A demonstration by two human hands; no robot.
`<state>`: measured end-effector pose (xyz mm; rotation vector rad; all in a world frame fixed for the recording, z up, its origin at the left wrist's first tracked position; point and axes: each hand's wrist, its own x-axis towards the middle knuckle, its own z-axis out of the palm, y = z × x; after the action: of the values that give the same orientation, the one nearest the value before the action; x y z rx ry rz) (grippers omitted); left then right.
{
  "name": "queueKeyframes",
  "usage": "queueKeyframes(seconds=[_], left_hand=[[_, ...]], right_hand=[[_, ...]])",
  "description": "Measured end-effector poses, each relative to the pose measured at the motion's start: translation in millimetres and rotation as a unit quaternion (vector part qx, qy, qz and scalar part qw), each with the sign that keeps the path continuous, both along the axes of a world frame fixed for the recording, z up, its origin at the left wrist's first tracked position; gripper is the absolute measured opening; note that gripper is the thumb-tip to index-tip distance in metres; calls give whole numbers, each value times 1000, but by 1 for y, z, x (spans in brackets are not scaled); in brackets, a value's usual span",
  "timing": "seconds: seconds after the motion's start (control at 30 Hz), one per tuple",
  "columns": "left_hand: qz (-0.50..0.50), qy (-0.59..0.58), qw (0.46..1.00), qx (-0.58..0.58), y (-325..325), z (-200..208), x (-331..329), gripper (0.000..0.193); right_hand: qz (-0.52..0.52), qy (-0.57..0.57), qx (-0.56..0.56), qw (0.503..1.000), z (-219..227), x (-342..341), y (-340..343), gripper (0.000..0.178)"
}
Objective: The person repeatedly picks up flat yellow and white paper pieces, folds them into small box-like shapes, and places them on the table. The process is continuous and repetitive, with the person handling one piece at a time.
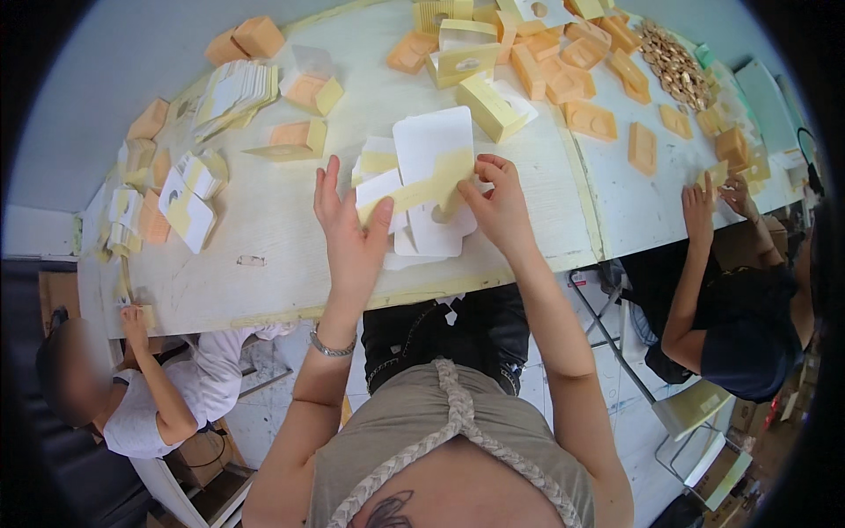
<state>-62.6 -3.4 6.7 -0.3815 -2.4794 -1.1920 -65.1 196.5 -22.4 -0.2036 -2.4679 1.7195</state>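
Observation:
Both my hands are on a flat cardboard box blank (pixel 431 187), white with a pale yellow band, raised a little above the table. My left hand (pixel 350 236) has its thumb pressed on the blank's left end, its fingers pointing up beside it. At the right edge, my right hand (pixel 500 204) pinches the card between thumb and fingers. Under it lies a loose pile of similar white and yellow blanks (pixel 437 236), partly covered by the held one. Just beyond stands a folded pale yellow box (pixel 489 107), with white flaps beside it.
Orange trays (pixel 591 121) and yellow boxes crowd the table's far right, near a heap of small brownish-gold pieces (pixel 673 66). Stacked blanks (pixel 236 95) sit far left. One person (pixel 158 396) works at left, another (pixel 739 308) at right. The table edge (pixel 422 299) runs before me.

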Motion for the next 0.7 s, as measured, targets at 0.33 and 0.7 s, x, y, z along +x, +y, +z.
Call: queueKeyframes(seconds=[0.33, 0.7], left_hand=[[-335, -222, 867, 293, 8, 42, 60, 78], [-229, -266, 876, 331, 7, 15, 75, 52]], right_hand=[[77, -73, -166, 980, 36, 47, -11, 53], [59, 82, -216, 971, 20, 118, -15, 48]])
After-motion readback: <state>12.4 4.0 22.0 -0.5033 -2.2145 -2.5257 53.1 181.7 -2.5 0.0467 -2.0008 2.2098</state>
